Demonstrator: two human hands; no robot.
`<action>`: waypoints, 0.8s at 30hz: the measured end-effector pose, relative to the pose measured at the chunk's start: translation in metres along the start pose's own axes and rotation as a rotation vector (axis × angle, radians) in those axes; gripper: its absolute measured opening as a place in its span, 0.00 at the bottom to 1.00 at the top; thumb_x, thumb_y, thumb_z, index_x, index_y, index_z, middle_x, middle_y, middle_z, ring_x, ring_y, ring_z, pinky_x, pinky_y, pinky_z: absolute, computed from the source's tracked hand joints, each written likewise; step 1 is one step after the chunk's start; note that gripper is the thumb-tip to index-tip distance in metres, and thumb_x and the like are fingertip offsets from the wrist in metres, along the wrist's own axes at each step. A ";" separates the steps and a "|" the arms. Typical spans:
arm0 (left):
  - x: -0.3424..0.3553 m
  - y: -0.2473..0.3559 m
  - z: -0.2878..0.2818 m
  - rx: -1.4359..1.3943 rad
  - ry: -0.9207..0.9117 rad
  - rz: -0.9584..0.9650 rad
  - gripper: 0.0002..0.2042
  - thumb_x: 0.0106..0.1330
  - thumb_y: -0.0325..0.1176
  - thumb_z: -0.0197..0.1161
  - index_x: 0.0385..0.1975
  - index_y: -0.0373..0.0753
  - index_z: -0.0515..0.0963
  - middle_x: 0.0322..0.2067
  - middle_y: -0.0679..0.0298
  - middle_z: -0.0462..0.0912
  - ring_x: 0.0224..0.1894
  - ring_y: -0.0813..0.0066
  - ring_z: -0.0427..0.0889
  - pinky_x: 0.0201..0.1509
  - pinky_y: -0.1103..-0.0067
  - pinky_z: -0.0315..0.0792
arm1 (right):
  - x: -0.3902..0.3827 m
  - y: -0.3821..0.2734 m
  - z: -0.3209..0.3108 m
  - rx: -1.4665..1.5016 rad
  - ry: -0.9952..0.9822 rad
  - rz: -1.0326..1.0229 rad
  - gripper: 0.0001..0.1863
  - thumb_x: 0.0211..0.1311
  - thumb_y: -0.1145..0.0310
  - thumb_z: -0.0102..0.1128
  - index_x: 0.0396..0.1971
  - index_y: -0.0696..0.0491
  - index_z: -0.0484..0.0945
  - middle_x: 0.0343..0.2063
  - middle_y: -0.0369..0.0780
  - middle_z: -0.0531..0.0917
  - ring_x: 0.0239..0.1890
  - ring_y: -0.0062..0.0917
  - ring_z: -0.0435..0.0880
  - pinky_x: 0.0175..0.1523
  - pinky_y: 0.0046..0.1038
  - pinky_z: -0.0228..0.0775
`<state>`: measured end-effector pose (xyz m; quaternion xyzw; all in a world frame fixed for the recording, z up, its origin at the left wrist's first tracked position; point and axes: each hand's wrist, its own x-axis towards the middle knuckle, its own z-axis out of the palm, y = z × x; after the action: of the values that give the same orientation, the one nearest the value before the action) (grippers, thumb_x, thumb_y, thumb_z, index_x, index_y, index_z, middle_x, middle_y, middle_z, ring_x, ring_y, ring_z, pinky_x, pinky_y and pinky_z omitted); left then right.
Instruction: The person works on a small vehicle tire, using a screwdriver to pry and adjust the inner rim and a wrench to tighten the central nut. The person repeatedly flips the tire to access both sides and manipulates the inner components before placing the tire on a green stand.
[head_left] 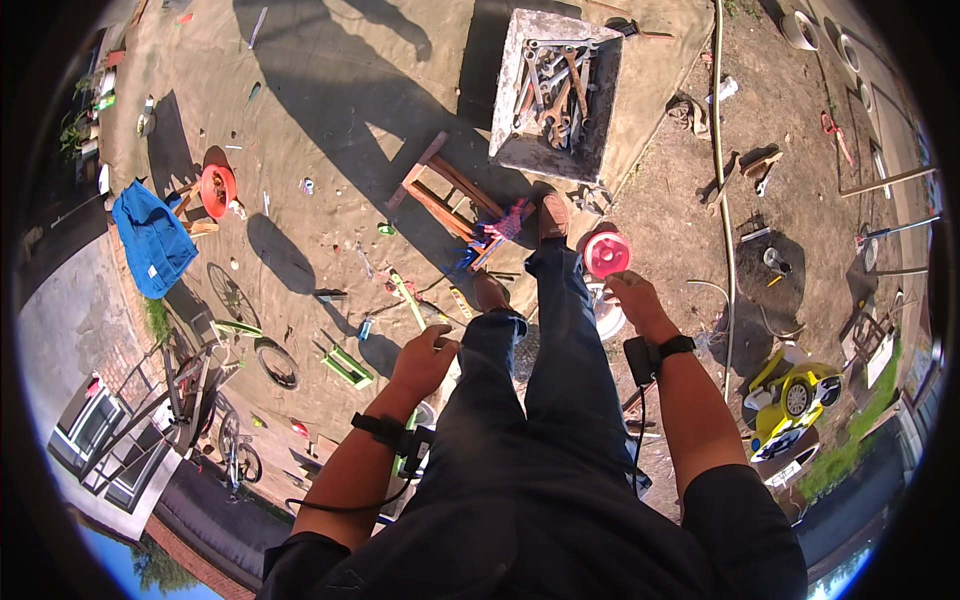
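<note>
My left hand [425, 362] hangs in the air left of my legs, fingers loosely bent and apart, nothing visible in it. My right hand [640, 303] hangs right of my knee, fingers slightly bent, its tips overlapping the edge of a red round dish [606, 255] in view; I cannot tell whether they touch. A white basin [610, 322] shows partly behind that hand. Ahead of my feet lies a wooden stool frame [455, 197] with a red-and-blue patterned cloth or glove [505, 225] at its near end.
A grey tray [507, 90] full of rusty wrenches stands ahead. A hose [718, 180] runs along the right, before a yellow toy car [795, 400]. To the left are a blue cloth-covered seat [155, 238], a red bowl [218, 190], a green frame [347, 367] and bicycle parts.
</note>
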<state>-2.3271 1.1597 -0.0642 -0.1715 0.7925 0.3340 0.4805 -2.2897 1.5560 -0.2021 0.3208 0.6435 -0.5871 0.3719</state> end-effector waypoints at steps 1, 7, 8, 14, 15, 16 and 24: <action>0.002 0.000 0.000 0.001 -0.004 -0.007 0.22 0.66 0.40 0.61 0.54 0.33 0.75 0.41 0.50 0.86 0.44 0.55 0.86 0.50 0.70 0.76 | 0.004 0.003 0.000 0.000 -0.006 0.006 0.19 0.68 0.56 0.58 0.47 0.57 0.78 0.39 0.37 0.85 0.39 0.22 0.85 0.44 0.25 0.72; 0.009 0.011 0.002 0.013 -0.029 -0.041 0.21 0.66 0.40 0.61 0.54 0.34 0.75 0.41 0.50 0.86 0.44 0.56 0.86 0.50 0.70 0.76 | 0.007 -0.003 -0.004 0.027 -0.026 0.027 0.20 0.67 0.56 0.58 0.47 0.58 0.78 0.39 0.37 0.85 0.40 0.22 0.85 0.44 0.25 0.72; 0.010 0.015 0.002 0.005 -0.033 -0.048 0.21 0.66 0.40 0.61 0.54 0.34 0.75 0.41 0.50 0.86 0.45 0.56 0.86 0.50 0.69 0.76 | 0.008 -0.004 -0.004 0.044 -0.034 0.023 0.20 0.67 0.56 0.58 0.47 0.58 0.78 0.39 0.37 0.85 0.40 0.22 0.85 0.44 0.25 0.72; 0.021 0.031 0.008 0.020 -0.026 -0.034 0.21 0.65 0.41 0.61 0.53 0.35 0.76 0.40 0.50 0.86 0.43 0.58 0.86 0.49 0.70 0.77 | 0.010 -0.007 -0.011 0.011 0.008 0.024 0.20 0.68 0.55 0.57 0.47 0.58 0.78 0.38 0.37 0.85 0.40 0.22 0.85 0.43 0.25 0.72; 0.022 0.034 0.008 0.031 -0.018 -0.028 0.21 0.65 0.42 0.62 0.53 0.35 0.77 0.40 0.50 0.86 0.42 0.59 0.86 0.48 0.71 0.77 | 0.012 -0.007 -0.013 0.000 0.008 0.019 0.20 0.68 0.55 0.57 0.47 0.58 0.78 0.38 0.37 0.85 0.40 0.22 0.85 0.43 0.25 0.72; 0.025 0.037 0.007 0.039 -0.027 -0.022 0.21 0.65 0.41 0.61 0.53 0.35 0.76 0.41 0.50 0.86 0.43 0.58 0.86 0.49 0.70 0.77 | 0.014 -0.007 -0.015 -0.012 0.009 0.014 0.20 0.68 0.55 0.57 0.46 0.58 0.78 0.38 0.38 0.85 0.40 0.22 0.85 0.43 0.25 0.72; 0.038 0.090 -0.018 0.130 -0.042 0.010 0.22 0.66 0.41 0.60 0.55 0.34 0.74 0.43 0.51 0.86 0.47 0.57 0.85 0.52 0.69 0.76 | 0.017 -0.036 -0.025 0.071 0.004 0.030 0.18 0.68 0.58 0.58 0.45 0.58 0.80 0.36 0.36 0.85 0.39 0.21 0.83 0.45 0.24 0.73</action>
<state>-2.4105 1.2137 -0.0586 -0.1288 0.8033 0.2875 0.5054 -2.3314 1.5766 -0.1969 0.3444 0.6181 -0.6033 0.3679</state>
